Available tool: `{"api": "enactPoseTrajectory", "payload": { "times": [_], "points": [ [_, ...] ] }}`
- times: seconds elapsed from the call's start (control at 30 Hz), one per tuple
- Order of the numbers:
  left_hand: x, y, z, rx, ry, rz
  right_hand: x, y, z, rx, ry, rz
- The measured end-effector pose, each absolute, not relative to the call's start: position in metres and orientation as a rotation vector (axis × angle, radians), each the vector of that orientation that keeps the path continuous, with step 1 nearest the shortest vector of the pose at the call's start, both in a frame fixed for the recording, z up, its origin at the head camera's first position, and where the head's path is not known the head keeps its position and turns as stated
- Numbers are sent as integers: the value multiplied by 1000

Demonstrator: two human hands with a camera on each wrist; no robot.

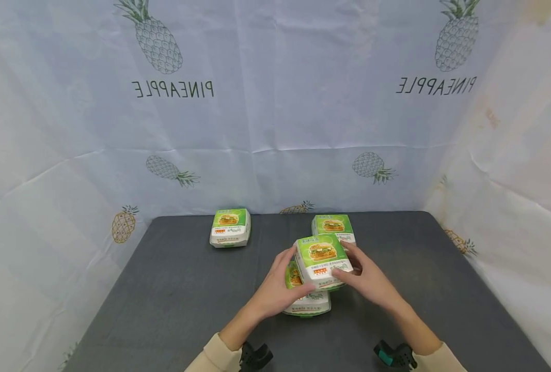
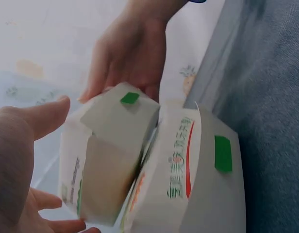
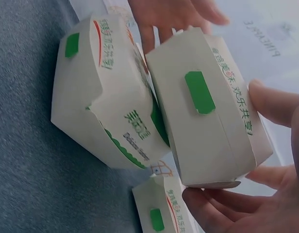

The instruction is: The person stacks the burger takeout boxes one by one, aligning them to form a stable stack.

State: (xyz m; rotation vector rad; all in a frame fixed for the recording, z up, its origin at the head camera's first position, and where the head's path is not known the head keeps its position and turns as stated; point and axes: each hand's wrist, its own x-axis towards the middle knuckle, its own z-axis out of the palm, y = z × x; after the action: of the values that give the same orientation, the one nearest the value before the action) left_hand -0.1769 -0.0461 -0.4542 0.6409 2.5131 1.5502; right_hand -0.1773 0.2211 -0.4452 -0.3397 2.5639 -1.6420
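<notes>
A white and green burger box (image 1: pixel 324 261) is held up between both hands, tilted above a second burger box (image 1: pixel 309 306) of the same print. My left hand (image 1: pixel 273 293) curves round its left side, thumb by the front corner. From the right, my right hand (image 1: pixel 373 283) grips it with the thumb on the front and the fingers behind. In the right wrist view, the raised box (image 3: pixel 207 111) shows its green front tab and leans close against the lower box (image 3: pixel 81 87), which sits on the table and is partly hidden from above.
Behind the raised box, another burger box (image 1: pixel 333 226) stands at the back of the dark table (image 1: pixel 187 299), partly covered. One more burger box (image 1: pixel 230 228) stands at the back left. Pale pineapple-print cloth (image 1: pixel 298 119) hangs behind and at both sides.
</notes>
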Motion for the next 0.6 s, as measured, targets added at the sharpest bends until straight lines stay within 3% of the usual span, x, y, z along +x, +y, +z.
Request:
{"api": "enactPoseTrajectory", "payload": {
  "times": [0.6],
  "points": [
    [-180,-60,-450,680,2498,1619,-163,207,-443,-408,2474,-1735]
  ]
}}
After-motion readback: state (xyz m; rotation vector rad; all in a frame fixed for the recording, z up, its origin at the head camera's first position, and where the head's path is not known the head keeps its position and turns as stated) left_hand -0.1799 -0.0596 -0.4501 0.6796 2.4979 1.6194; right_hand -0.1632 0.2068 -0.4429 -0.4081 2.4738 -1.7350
